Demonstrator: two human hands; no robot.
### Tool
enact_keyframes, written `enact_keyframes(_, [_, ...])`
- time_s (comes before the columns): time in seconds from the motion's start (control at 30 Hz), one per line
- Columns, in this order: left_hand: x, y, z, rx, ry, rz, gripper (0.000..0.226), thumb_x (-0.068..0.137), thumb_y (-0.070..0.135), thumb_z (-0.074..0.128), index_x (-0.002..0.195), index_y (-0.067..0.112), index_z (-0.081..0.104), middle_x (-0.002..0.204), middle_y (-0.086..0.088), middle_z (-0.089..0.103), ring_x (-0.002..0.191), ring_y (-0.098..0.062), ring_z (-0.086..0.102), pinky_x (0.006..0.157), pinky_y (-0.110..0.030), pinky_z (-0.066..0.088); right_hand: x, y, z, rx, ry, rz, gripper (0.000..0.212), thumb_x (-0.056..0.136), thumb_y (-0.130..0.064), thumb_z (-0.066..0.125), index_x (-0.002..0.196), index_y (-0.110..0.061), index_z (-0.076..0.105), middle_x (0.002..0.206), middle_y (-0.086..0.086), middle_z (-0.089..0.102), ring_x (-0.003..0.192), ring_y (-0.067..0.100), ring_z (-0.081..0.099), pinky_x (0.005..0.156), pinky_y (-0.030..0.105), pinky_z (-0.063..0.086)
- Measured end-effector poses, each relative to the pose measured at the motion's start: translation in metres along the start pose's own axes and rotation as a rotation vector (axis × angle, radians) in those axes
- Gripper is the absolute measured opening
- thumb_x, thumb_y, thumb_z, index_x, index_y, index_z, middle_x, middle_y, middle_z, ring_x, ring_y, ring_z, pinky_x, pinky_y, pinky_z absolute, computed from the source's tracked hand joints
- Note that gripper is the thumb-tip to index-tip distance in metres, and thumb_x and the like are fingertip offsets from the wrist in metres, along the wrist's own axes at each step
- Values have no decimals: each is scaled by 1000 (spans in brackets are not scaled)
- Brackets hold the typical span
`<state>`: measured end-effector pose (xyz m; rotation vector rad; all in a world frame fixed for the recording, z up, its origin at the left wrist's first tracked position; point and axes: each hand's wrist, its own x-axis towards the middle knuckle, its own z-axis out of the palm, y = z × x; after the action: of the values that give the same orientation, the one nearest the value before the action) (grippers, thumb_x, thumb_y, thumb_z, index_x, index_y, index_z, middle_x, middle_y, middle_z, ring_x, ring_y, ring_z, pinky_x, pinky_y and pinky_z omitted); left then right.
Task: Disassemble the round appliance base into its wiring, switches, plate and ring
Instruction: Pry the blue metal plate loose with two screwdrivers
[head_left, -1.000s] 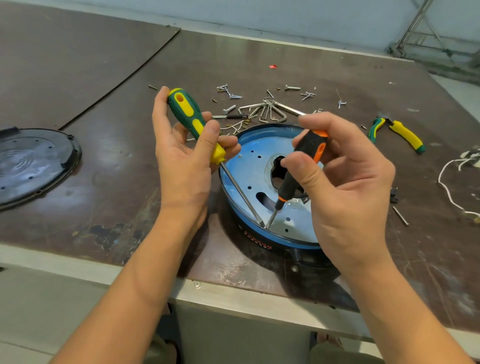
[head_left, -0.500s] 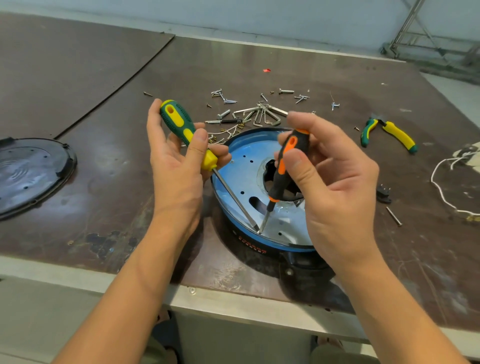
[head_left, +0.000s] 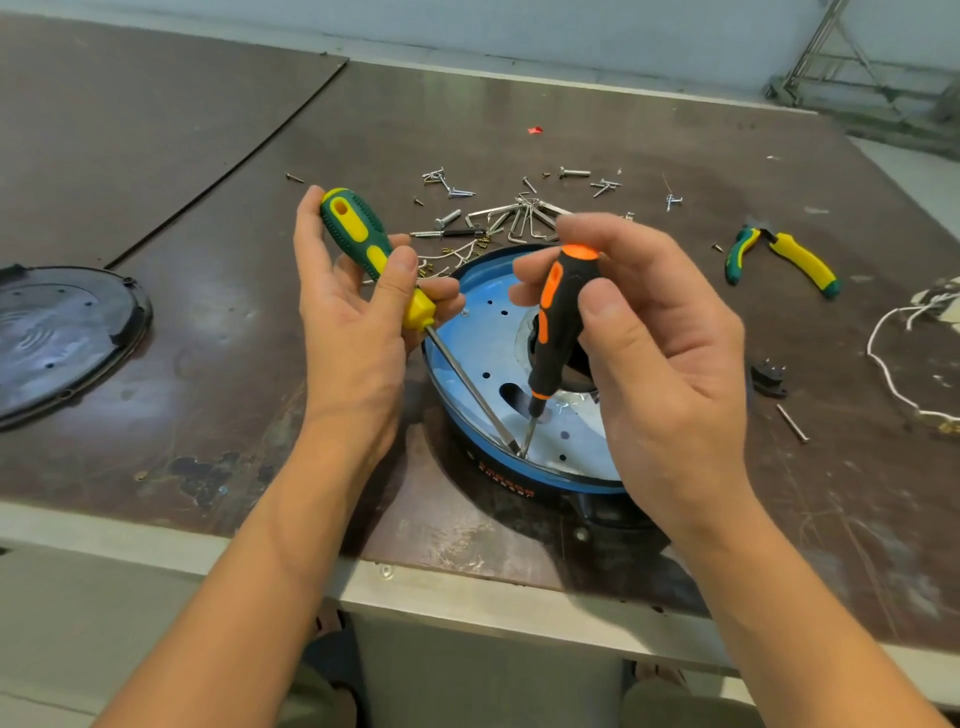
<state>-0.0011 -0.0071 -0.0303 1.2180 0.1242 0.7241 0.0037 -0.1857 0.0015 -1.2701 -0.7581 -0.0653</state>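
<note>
The round appliance base (head_left: 519, 483) sits near the table's front edge, black with a blue ring and a shiny metal plate (head_left: 478, 348) on top. My left hand (head_left: 353, 322) holds a green and yellow screwdriver (head_left: 363, 249) between thumb and fingers. My right hand (head_left: 660, 353) pinches a black and orange screwdriver (head_left: 556, 322) held nearly upright. Both shafts meet at the plate's near rim, by the blue ring. My right hand hides the plate's right side.
Loose screws and hex keys (head_left: 514, 218) lie behind the base. Green and yellow pliers (head_left: 784, 254) lie to the right, with a black switch (head_left: 769, 379), a screw (head_left: 792, 423) and white wiring (head_left: 893, 353). A black round cover (head_left: 62, 332) rests at the left.
My right hand has tilted the black and orange screwdriver more upright, and its fingers have shifted on the handle. The left screwdriver keeps its tip at the plate's rim.
</note>
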Motion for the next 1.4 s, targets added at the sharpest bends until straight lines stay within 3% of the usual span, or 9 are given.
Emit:
enact_keyframes(0.13, [0,0,0,-1,4,18,62,102,6,55,147,34,23,119,-15,55,74,-20,72,74,-35,60,3,-2,3,-90,30,-81,27,95,-16,66,120,-12,58,97,6,62,88,18,61,79,29,53])
enact_keyframes(0.3, [0,1,0,12,0,3,68,102,6,55,155,29,18,119,-13,56,75,-22,73,75,-36,61,3,2,-2,4,49,21,24,106,-6,45,126,-6,58,103,9,70,90,21,70,83,33,55])
enact_keyframes(0.47, [1,2,1,-11,-3,-29,67,102,6,55,153,31,19,120,-13,58,88,-31,76,77,-36,61,5,3,-1,-109,94,-46,20,102,-11,60,122,-8,61,98,-3,63,86,6,60,79,27,52])
enact_keyframes(0.6, [-1,3,2,-13,-8,-24,65,103,6,54,151,32,19,122,-15,56,91,-30,76,78,-33,61,4,4,-5,3,110,44,28,107,-6,44,130,-9,60,110,10,72,97,26,71,84,36,57])
enact_keyframes(0.8, [-2,2,2,-21,-11,-12,64,103,7,54,149,34,19,126,-17,55,93,-31,76,80,-35,61,5,4,-3,-112,103,-38,25,100,-12,63,125,-8,62,100,0,66,87,17,65,80,33,56])
enact_keyframes(0.97, [-1,1,3,-21,-9,-8,61,103,6,54,145,36,21,121,-13,56,91,-30,76,78,-33,61,4,6,-3,57,82,55,30,105,-3,43,131,-5,57,111,13,70,103,31,70,95,45,55])
enact_keyframes(1.13, [-1,0,2,-20,0,-15,67,103,6,55,153,30,18,120,-13,57,91,-32,76,80,-36,61,4,3,-2,-93,123,-58,23,101,-12,62,124,-10,64,99,2,67,89,21,67,78,32,56])
enact_keyframes(1.3, [-2,3,3,-11,-13,-5,60,103,7,54,144,37,22,121,-12,57,91,-31,76,79,-34,61,3,6,-6,65,144,83,25,108,-8,41,125,-7,60,103,7,73,96,28,73,87,46,60])
enact_keyframes(1.4, [-2,4,3,-10,-12,-12,60,103,7,54,144,37,21,122,-11,57,93,-32,76,80,-35,61,4,3,-3,10,121,48,18,106,-17,53,120,-9,62,102,6,64,95,27,65,89,56,58])
